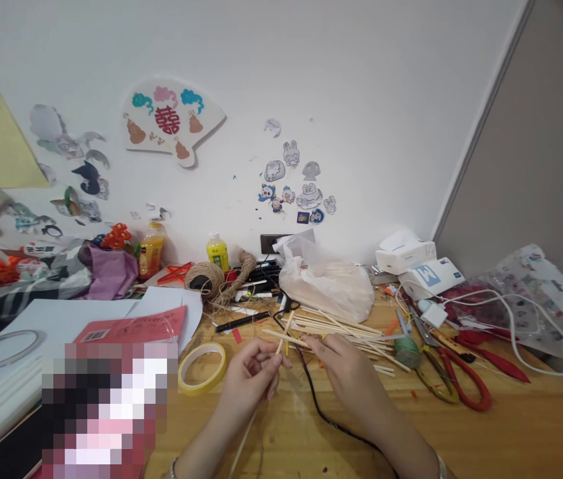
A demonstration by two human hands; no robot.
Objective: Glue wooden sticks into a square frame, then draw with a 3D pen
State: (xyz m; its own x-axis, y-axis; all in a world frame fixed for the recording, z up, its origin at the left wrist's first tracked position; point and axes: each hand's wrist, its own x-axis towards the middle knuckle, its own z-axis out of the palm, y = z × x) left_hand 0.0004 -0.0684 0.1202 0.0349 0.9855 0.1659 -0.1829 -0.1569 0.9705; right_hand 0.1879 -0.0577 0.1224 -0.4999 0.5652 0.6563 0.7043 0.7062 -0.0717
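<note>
Messy wooden surface point(510, 426), with left hand point(254, 376) just in front of stick pile point(345, 327), grip pinching thin stick point(284, 332) slanting up toward that pile, and right hand point(348, 372) nearer pile, grip too hidden to tell.

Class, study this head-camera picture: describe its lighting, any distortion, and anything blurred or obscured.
Head view: the light is soft and even, with no hard shadows around the left hand or right hand on the table. The thin stick in the left hand looks crisp. The wall corner leans steeply, which suggests wide-angle stretch. A pixelated block hides the lower left.
</note>
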